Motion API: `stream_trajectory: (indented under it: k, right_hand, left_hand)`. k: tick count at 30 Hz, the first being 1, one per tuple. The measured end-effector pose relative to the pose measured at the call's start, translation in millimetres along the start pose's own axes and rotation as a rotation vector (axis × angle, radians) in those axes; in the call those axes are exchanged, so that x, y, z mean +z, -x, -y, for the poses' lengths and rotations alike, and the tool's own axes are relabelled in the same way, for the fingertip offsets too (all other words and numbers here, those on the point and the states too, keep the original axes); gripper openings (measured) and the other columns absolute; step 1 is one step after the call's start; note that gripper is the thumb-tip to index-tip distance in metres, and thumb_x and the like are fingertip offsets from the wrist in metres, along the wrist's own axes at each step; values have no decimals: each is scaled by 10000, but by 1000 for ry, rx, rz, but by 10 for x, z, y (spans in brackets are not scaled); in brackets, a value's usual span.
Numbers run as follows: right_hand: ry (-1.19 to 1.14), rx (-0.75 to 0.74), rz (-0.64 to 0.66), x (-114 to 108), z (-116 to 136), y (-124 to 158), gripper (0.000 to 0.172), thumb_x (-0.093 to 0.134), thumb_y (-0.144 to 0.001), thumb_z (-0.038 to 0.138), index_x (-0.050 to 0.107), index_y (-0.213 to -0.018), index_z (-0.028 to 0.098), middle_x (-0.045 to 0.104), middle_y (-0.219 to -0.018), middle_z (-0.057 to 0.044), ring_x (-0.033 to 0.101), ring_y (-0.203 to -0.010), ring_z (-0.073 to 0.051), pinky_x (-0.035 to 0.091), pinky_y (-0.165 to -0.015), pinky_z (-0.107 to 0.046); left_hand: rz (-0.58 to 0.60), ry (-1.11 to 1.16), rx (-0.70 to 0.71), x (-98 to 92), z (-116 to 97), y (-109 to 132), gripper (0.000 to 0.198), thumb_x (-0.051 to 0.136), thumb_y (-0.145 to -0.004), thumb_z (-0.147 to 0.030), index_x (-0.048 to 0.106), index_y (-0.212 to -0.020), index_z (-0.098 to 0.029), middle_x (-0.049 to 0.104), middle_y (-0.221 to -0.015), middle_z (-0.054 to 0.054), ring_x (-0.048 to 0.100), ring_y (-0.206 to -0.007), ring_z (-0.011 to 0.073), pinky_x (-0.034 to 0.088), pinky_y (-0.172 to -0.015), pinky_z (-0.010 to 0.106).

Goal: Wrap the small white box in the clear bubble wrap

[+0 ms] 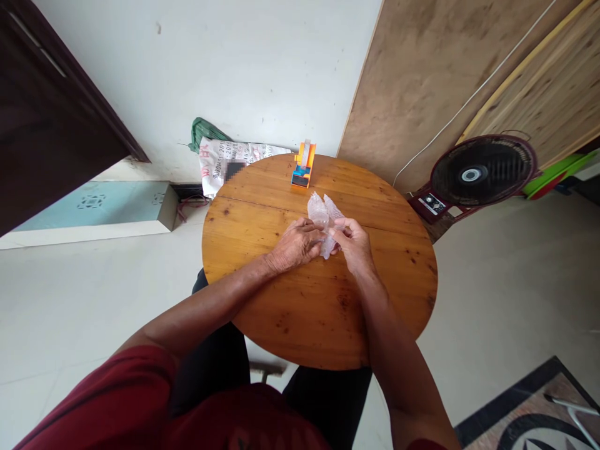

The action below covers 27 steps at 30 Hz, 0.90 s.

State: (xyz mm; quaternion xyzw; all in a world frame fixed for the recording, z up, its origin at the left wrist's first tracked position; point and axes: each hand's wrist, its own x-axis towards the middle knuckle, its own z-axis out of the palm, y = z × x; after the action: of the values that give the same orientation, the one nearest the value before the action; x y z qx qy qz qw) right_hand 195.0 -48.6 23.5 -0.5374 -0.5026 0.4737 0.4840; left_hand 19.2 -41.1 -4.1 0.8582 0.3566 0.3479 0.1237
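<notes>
A crumpled piece of bubble wrap, clear and whitish, is between my two hands over the round wooden table. My left hand lies low, back upward, its fingers on the wrap's left side. From the right, my right hand pinches the wrap between thumb and fingers. Whether something is folded inside the wrap cannot be seen. Beyond it, near the table's far edge, stands an orange and blue tape dispenser with a roll of clear tape; neither hand touches it.
The round wooden table stands close to the white wall. Behind its far left edge lie a printed white sack and a green bag. A round black heater or fan stands at the right. A pale box-like ledge is at the left.
</notes>
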Motion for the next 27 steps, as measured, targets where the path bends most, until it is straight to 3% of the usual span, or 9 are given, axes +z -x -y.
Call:
stream_trajectory:
  k: [6, 10, 16, 21, 27]
  right_hand:
    - [-22, -2, 43, -10, 129, 89, 607, 717, -713, 435, 511, -1247, 232, 725, -885, -5, 686, -623, -146, 540, -520, -254]
    - [13, -7, 102, -47, 173, 112, 642, 722, -698, 364, 508, -1290, 237, 723, -1033, -49, 732, -760, -186, 576, -602, -291]
    - [60, -21, 173, -81, 153, 94, 628, 706, -704, 319, 510, -1297, 248, 724, -1104, -67, 742, -861, -213, 591, -689, -331]
    - [83, -73, 212, -86, 136, 85, 623, 710, -697, 336, 518, -1283, 251, 693, -1094, -46, 704, -821, -187, 577, -647, -315]
    - [91, -102, 176, -86, 84, 56, 580, 710, -696, 331, 538, -1245, 255, 657, -1034, -21, 662, -784, -164, 565, -657, -312]
  left_hand:
    - [16, 94, 12, -20, -22, -16, 268, 548, -855, -181, 699, -1076, -188, 716, -1178, 94, 620, -1099, 259, 481, -1010, 449]
    - [-14, 146, -74, -1, -30, 10, 360, 570, -815, -170, 627, -1170, -178, 705, -1105, 101, 598, -1087, 271, 531, -933, 431]
    - [-62, 265, -145, -24, -52, 28, 447, 575, -779, -148, 550, -1224, -185, 664, -1150, 104, 620, -1075, 241, 542, -937, 407]
    - [-76, 326, -144, -19, -49, 12, 425, 581, -775, -127, 550, -1190, -216, 615, -1265, 105, 577, -1229, 236, 505, -1021, 400]
    - [-101, 259, -192, -56, -1, 24, 278, 675, -760, -223, 575, -1019, -237, 599, -1107, 69, 583, -1100, 240, 523, -968, 432]
